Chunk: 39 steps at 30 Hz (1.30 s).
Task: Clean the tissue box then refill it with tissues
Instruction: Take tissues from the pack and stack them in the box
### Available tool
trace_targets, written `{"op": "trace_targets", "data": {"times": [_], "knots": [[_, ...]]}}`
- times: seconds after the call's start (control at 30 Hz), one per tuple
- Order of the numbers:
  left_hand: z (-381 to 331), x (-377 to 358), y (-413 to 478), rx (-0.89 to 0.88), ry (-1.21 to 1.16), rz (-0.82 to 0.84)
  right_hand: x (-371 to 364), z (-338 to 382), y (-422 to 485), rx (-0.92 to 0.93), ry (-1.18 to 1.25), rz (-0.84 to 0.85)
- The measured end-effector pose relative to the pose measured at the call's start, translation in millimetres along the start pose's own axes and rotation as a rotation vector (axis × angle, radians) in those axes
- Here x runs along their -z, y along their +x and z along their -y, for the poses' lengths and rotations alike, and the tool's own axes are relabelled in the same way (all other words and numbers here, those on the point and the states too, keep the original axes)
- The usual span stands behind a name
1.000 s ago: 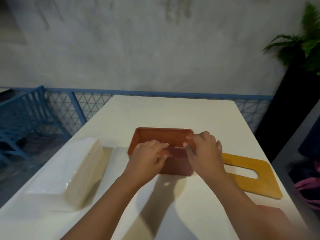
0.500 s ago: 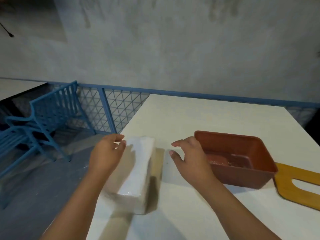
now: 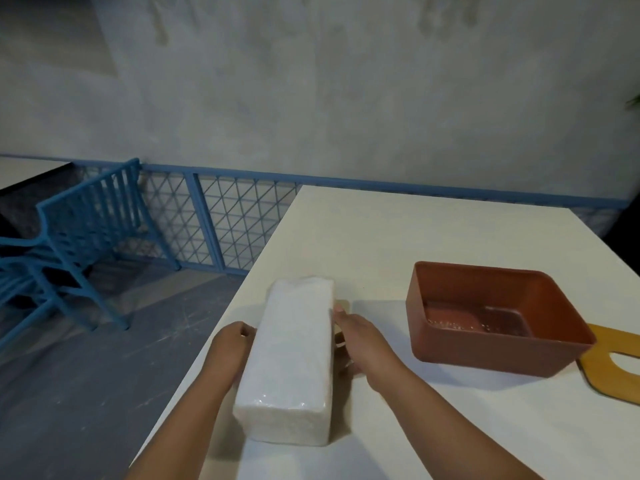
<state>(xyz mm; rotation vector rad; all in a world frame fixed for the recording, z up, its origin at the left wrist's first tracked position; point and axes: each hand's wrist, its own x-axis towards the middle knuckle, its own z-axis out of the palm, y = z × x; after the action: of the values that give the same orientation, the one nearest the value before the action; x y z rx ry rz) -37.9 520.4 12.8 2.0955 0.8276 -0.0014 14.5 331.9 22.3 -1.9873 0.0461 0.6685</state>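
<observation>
White tissue pack; rust-brown box; mustard lid; off-white surface; blue chair; blue diamond-lattice railing.

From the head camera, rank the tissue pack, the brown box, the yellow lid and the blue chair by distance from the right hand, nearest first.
1. Tissue pack: touching the right hand, on its left.
2. Brown box: to its right, open.
3. Yellow lid: beyond the box, far right.
4. Blue chair: off the table, far left.

The far half of the bench lay bare. Nearer, the tissue pack and the open brown tissue box stood well apart, leaving a lane between them. The yellow lid lay just beside the box's right.
</observation>
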Motion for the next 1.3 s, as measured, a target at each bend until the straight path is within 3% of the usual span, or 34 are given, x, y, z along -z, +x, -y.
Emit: {"op": "trace_targets", "data": {"times": [0.23,0.53,0.77,1.03,1.17,1.3], "knots": [[-8,-1,-5,-0.037,-0.232,0.031,-6,-3,4,0.059,0.162,-0.021],[-32,8,-20,-0.211,-0.63,-0.005,18,17,-34,0.509,0.419,-0.037],[-49,0,-41,-0.28,-0.863,0.096,33,6,-46,0.67,0.399,-0.057],[-70,8,-63,-0.326,-0.928,-0.061,52,31,-58,0.683,0.433,-0.091],[-85,21,-72,-0.46,-0.89,-0.102,56,49,-59,0.731,0.238,-0.19],[-93,24,-77,-0.484,-0.741,-0.102,59,69,-64,0.697,0.052,-0.237]]}}
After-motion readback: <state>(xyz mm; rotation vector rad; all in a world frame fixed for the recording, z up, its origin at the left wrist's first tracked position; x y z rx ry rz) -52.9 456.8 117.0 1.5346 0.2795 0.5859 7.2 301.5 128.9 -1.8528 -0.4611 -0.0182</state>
